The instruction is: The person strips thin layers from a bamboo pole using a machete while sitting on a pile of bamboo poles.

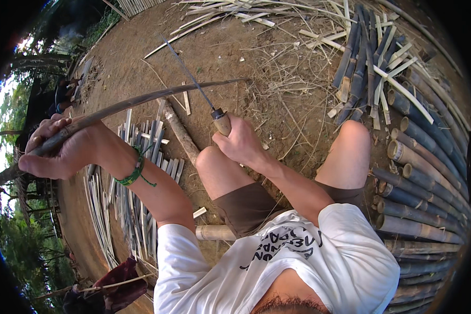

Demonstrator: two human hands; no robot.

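My left hand (70, 149), raised at the left, is closed around a long, dark bamboo strip (136, 103). The strip reaches up and to the right in a slight bend, narrowing toward its far end above the ground. In front of my knees, my right hand (240, 140) grips the wooden handle of a knife (203, 94). Its long, thin blade points up and left and crosses over the strip; whether the two touch, I cannot tell. A green woven bracelet (137, 170) circles my left wrist.
Stacked bamboo poles (421, 222) line the right side. Beyond them lie dark bamboo lengths (355, 68) mixed with pale strips. Split bamboo strips (132, 214) are piled at the left, beside a log (179, 128). People (64, 95) show at the far left. Shavings litter the dirt.
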